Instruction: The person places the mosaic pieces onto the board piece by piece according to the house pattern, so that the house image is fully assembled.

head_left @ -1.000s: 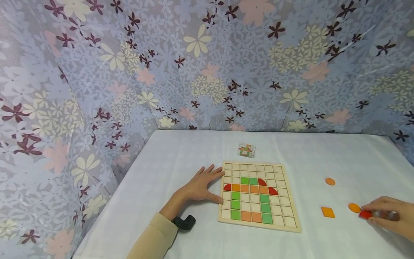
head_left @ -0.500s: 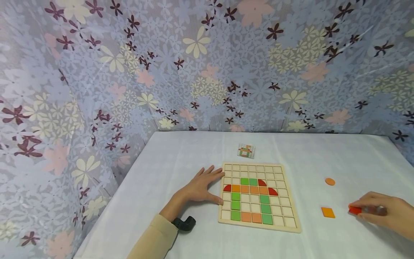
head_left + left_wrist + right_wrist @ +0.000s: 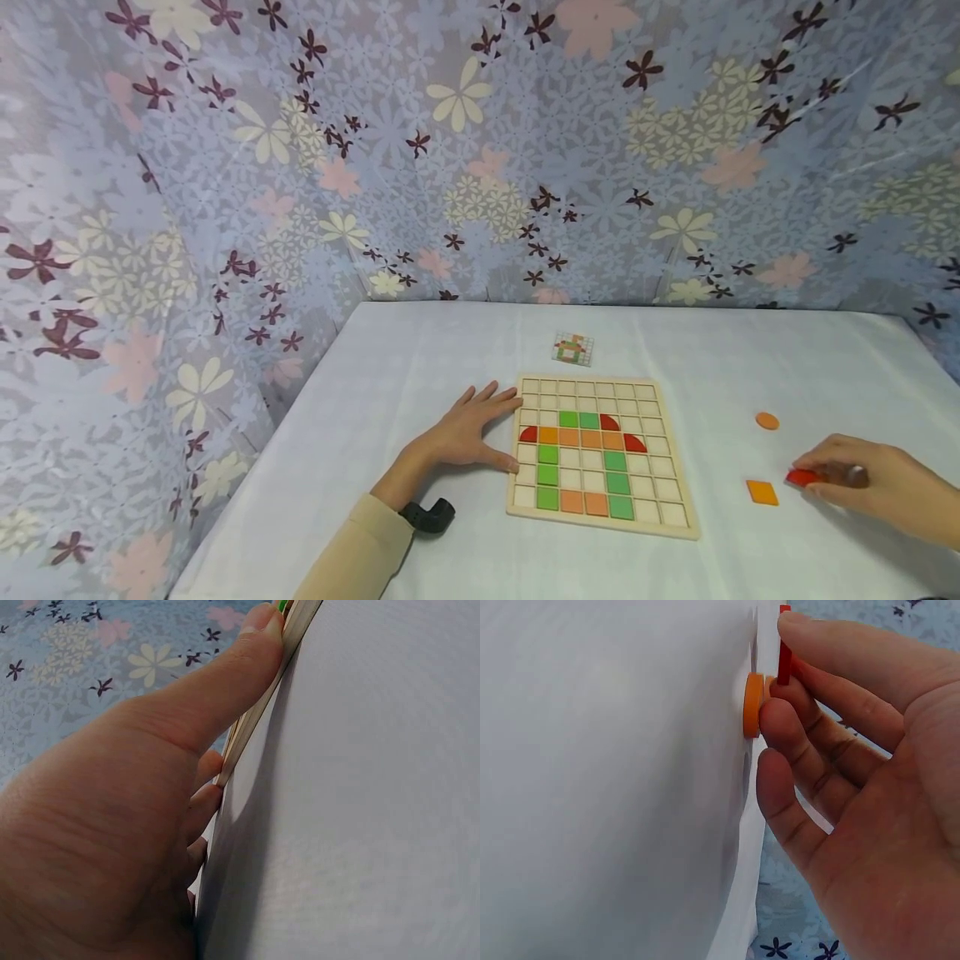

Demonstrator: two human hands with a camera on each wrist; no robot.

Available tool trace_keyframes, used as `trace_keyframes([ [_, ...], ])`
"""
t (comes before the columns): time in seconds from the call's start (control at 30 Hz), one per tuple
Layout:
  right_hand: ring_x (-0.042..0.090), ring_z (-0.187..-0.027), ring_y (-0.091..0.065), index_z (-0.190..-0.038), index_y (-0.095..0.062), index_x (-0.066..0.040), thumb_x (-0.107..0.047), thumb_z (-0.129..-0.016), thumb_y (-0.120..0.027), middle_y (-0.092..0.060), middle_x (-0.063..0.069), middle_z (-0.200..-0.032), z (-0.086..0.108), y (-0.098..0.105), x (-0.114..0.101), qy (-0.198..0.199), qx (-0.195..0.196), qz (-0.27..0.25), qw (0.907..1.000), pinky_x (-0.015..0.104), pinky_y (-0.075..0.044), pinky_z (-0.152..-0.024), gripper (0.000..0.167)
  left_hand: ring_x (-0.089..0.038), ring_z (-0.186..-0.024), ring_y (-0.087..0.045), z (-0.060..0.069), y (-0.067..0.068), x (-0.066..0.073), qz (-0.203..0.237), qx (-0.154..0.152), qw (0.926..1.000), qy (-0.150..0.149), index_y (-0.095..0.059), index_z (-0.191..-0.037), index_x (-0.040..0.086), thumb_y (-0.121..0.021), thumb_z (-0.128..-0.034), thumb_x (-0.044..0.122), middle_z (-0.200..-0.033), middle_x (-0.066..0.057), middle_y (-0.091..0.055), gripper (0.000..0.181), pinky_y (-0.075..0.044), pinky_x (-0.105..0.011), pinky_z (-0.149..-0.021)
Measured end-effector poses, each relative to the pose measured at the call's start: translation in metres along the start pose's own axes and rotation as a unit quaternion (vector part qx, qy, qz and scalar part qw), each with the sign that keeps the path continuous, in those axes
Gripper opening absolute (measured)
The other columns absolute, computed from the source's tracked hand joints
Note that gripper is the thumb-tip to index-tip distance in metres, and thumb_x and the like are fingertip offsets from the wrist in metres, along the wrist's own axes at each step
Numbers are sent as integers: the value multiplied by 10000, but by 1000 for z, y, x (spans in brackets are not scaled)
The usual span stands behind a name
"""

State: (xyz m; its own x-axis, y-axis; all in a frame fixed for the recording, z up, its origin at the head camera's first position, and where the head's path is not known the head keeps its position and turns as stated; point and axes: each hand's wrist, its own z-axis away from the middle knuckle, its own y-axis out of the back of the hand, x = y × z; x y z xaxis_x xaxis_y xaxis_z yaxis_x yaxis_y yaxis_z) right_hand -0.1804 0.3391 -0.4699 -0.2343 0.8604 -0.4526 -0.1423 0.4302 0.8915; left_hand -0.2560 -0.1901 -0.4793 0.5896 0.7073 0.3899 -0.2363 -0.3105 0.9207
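Observation:
My left hand (image 3: pixel 467 429) lies with fingers spread at the left edge of a wooden grid board (image 3: pixel 678 492). In the left wrist view its thumb (image 3: pixel 232 671) touches the board's side. The board carries green, orange and red tiles in several cells. To the right of the board, my right hand (image 3: pixel 862 475) pinches a red tile (image 3: pixel 802 477) between thumb and fingers, just above the cloth. The right wrist view has this red tile (image 3: pixel 784 652) edge-on, with an orange disc (image 3: pixel 751 705) close by the fingertips; the hand hides that disc in the head view.
An orange square tile (image 3: pixel 762 492) lies between the board and my right hand. Farther back lies another orange disc (image 3: pixel 767 421). Behind the board is a small pattern card (image 3: pixel 573 348). A flowered curtain stands behind the white-covered table (image 3: pixel 435 342).
My right hand has moved left with the red tile, passing over the nearer orange disc, which is now hidden in the head view. My left hand and the board have stayed put.

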Motion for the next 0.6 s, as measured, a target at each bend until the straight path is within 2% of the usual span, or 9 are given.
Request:
trace_keyframes([
  [0.17,44,-660,-460,-1034,-701,-140,-255,-802,-781,-587,-63,-884,-8,0,-9,-74,-177,-26,9998,227,-416,-533,272,-212,-1458,-45,-1,0,-2,-63,-36,10000,25,-305,-1522,255,-645,-691,763,-1573,78,-211,1031,3,-450,-1157],
  [0.6,53,-684,-474,-1041,-684,-169,-331,-808,-771,-588,-91,-888,-23,-2,-23,320,-365,-252,9985,228,-418,-560,296,-214,-1457,-50,-1,1,0,-28,-34,10000,32,-308,-1522,243,-650,-691,760,-1571,78,-212,1037,-1,-458,-1157],
])
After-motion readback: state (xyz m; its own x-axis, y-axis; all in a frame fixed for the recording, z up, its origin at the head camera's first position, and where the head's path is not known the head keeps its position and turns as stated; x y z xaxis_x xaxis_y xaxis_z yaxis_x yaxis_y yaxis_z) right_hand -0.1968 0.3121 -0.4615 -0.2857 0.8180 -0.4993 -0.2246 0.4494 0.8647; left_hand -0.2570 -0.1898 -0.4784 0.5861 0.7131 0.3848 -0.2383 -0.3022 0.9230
